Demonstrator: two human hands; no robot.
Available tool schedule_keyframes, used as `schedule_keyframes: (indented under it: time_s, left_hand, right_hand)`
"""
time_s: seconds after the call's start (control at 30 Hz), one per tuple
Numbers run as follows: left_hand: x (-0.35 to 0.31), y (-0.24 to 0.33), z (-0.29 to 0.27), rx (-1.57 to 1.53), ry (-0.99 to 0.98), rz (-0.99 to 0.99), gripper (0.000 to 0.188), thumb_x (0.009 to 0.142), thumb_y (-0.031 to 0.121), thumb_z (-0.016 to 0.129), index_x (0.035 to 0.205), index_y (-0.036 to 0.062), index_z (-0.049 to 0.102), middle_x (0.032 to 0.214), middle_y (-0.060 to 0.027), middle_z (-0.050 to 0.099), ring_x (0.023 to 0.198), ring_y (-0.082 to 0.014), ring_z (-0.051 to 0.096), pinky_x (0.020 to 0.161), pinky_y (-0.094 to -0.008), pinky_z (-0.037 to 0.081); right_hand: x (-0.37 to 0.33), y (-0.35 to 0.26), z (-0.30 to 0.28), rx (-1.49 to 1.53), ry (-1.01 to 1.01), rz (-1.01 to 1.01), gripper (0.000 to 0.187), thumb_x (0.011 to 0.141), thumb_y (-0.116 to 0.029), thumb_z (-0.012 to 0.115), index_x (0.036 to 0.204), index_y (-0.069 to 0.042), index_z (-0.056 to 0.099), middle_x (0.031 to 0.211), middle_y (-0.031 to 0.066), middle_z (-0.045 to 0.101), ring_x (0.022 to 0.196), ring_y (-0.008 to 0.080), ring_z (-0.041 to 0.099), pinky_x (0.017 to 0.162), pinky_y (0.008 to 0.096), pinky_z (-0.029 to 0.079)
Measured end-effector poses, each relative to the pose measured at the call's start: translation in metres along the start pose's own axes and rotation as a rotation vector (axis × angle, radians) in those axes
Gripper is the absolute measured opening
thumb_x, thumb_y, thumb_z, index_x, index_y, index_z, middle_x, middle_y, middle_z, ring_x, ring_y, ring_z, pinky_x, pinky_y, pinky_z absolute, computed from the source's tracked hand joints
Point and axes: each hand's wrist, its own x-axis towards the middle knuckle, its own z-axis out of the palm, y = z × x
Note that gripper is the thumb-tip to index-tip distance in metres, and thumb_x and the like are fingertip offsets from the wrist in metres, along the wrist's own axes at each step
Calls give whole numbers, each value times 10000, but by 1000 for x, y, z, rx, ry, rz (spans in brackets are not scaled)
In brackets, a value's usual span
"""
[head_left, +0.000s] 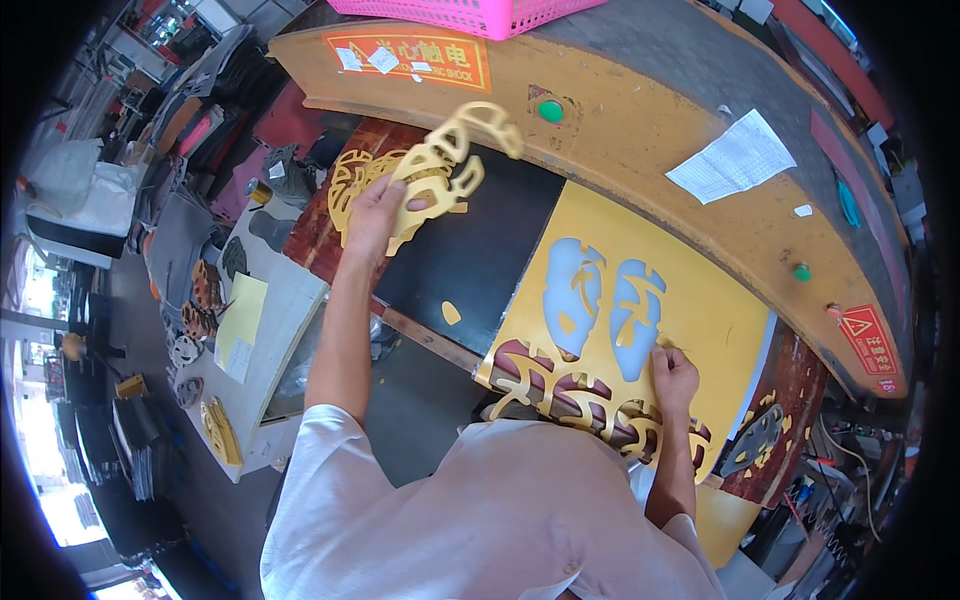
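My left hand (372, 218) grips yellow cut-out pieces (432, 190) with curved openings, shaped like shoe-upper parts, raised over the dark board. Beside it lies a pile of similar yellow cut-outs (345, 185). My right hand (676, 380) is closed over the yellow sheet (705, 310), next to two sole-shaped holes that show pale blue-grey. A bit of yellow shows at its fingertips; what it holds is too small to make out. Along the sheet's near edge runs a lattice of cut-away waste (570, 395).
A tan machine beam (620, 150) with green buttons arches across the far side. A dark metal die (752, 440) lies among yellow scraps at the right. The black board (460, 265) carries one small yellow scrap. A pink basket (470, 15) sits on top; a side table (285, 330) stands left.
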Motion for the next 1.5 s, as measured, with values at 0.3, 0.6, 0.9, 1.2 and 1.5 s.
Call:
schedule_keyframes:
  time_s: [0.3,0.6,0.9,1.2,1.5]
  left_hand:
    - [-33,-138,-31,1256,418,514,402,927,153,720,1297,6,666,1262,-219,684,1197,-407,628,1072,-488,492]
    - [24,-137,67,1387,22,531,542,1011,282,636,1464,-5,559,1571,-253,496,1475,-401,458,1240,-469,375]
    - [-26,-120,67,1530,-335,390,320,1000,335,647,915,34,717,971,-217,719,922,-445,702,822,-546,576]
    - [-132,-124,56,1473,-206,120,358,860,244,825,1165,112,690,1205,-177,636,1160,-420,593,1025,-506,500]
    - [-185,-107,201,790,-343,293,183,971,71,714,1140,1,727,1088,-193,732,933,-316,747,822,-433,607]
  right_hand:
    - [-7,2,5,45,47,-16,374,983,-339,742,805,-12,702,633,-10,573,619,79,493,606,310,451]
    - [-5,0,4,-9,60,-77,381,976,-392,728,824,-44,739,635,64,645,581,170,602,610,377,509]
    - [-22,18,-18,219,-88,-107,218,990,-259,715,960,-47,756,796,101,724,699,193,669,677,357,547]
    - [-83,68,-116,507,107,184,219,1021,-174,729,1089,31,766,862,22,748,804,70,659,739,261,549]
    - [-82,176,-195,-250,617,124,367,891,-240,775,1192,-31,750,1232,211,716,1187,394,660,1054,469,514]
